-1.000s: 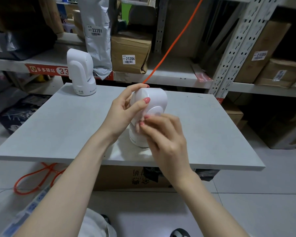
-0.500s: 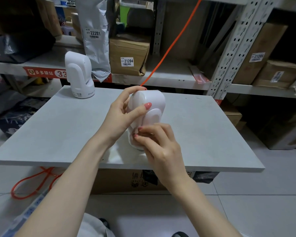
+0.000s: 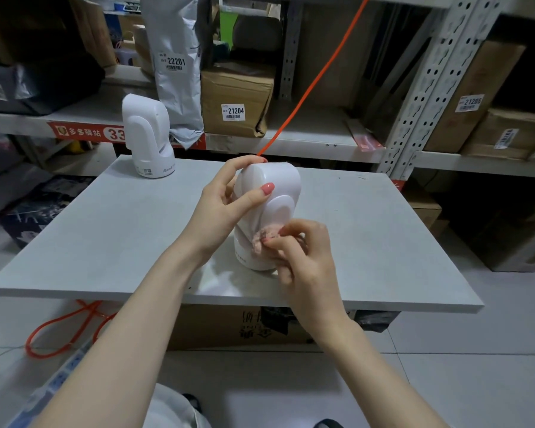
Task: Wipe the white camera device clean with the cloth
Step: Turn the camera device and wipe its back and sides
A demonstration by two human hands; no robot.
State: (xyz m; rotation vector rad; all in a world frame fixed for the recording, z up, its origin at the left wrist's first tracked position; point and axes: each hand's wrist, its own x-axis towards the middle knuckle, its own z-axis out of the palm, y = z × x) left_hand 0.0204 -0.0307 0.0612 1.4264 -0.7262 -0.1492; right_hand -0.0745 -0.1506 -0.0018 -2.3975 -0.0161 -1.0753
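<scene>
A white camera device [image 3: 275, 193] stands upright on the grey table [image 3: 112, 242], near its front middle. My left hand [image 3: 226, 208] grips the device's upper body, thumb across its front and fingers around its back. My right hand [image 3: 303, 257] pinches a small pinkish cloth [image 3: 261, 239] and presses it against the device's lower front, just above its round base. Most of the cloth is hidden inside my fingers.
A second white camera device [image 3: 147, 137] stands at the table's far left corner. Metal shelves [image 3: 420, 97] with cardboard boxes and a grey parcel bag run behind the table. An orange cable [image 3: 309, 84] slants down behind the table and loops on the floor at left.
My right hand has slid down the device's front from its middle to just above the base, and the pink cloth now shows at my fingertips. My left hand keeps its grip.
</scene>
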